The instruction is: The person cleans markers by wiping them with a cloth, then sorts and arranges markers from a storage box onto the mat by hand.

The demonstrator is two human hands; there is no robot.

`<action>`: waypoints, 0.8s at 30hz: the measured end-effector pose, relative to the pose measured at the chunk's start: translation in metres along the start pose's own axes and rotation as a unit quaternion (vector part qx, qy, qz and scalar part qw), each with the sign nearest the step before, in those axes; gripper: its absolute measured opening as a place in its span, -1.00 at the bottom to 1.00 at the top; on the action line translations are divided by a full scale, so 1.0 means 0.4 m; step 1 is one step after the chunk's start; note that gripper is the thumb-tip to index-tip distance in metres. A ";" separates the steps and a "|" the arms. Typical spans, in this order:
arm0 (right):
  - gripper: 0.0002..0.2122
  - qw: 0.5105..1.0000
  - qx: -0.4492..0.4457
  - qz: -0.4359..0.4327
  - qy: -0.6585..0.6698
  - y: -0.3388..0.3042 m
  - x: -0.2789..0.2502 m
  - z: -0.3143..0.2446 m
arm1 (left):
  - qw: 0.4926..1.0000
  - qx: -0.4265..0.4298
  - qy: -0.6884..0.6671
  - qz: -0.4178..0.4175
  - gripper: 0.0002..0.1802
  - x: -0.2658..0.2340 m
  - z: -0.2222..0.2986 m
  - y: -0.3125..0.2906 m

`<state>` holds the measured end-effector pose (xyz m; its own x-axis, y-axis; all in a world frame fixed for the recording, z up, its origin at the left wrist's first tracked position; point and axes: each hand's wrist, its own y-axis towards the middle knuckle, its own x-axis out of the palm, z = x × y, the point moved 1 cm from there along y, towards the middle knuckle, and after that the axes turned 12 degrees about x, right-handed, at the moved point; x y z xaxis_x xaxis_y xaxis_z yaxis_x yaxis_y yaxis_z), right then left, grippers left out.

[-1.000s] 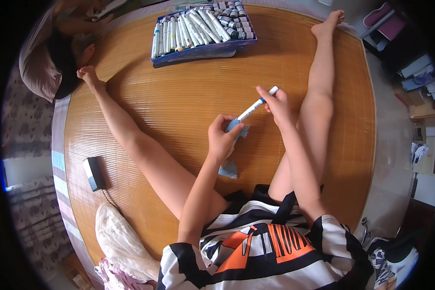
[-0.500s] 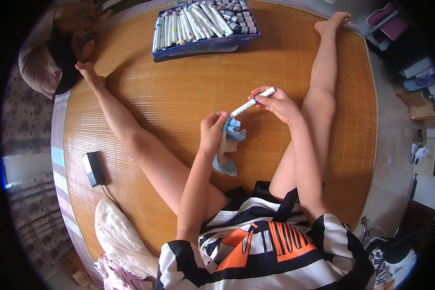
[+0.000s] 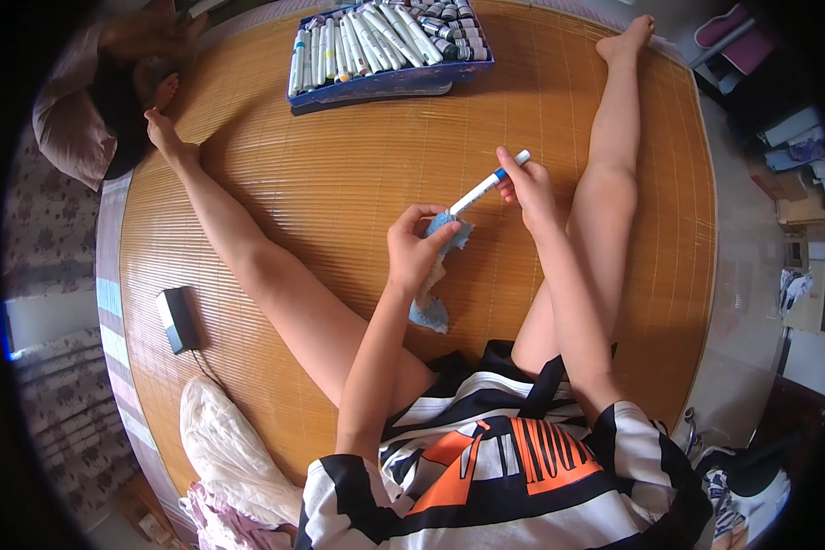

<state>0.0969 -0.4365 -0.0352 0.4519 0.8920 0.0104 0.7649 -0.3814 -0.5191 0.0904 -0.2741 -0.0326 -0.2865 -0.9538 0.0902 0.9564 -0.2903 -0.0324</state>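
White marker, blue band, golden-brown mat

Over the mat, a cloth shows pale blue and beige. At the mat's far end, white pens fill a blue box. At the mat's near end, a black-and-white striped shirt bears orange print.

Beneath you, a brown slatted mat is covering a broad area, and a striped fabric in pale tones is edging it along your left. On that side a dark, oblong device is lying on the mat, its thin cord running down toward a rumpled white cloth; a pink cloth is bunching just below that. Farther left, a grey curtain with dark blotches is hanging at the rim of your view. Ahead of it, another person in pale and dark clothing is showing only in part. To your right, a pale, glossy floor is stretching alongside, with a purple object sitting beyond the mat's far corner.
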 end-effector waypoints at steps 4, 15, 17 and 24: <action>-0.69 0.997 0.009 -0.020 0.072 0.014 -0.002 0.012 | 0.996 0.069 0.058 0.006 -0.82 -0.012 -0.001 -0.003; -0.73 0.992 0.074 -0.043 0.087 0.023 0.003 0.019 | 0.982 0.181 -0.020 -0.049 -0.83 -0.037 0.002 0.000; -0.73 0.994 0.068 -0.053 0.074 0.019 0.004 0.012 | 0.984 0.156 -0.018 -0.080 -0.83 -0.040 0.010 -0.002; -0.76 0.993 0.026 -0.105 -0.036 -0.001 0.026 -0.027 | 0.964 0.148 0.109 -0.191 -0.76 -0.043 0.043 -0.011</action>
<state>0.1063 -0.4296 -0.0256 0.2490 0.9664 0.0634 0.8138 -0.1733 -0.5547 0.0919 -0.2550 -0.0170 -0.5961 -0.7841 -0.1725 0.7432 -0.6202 0.2509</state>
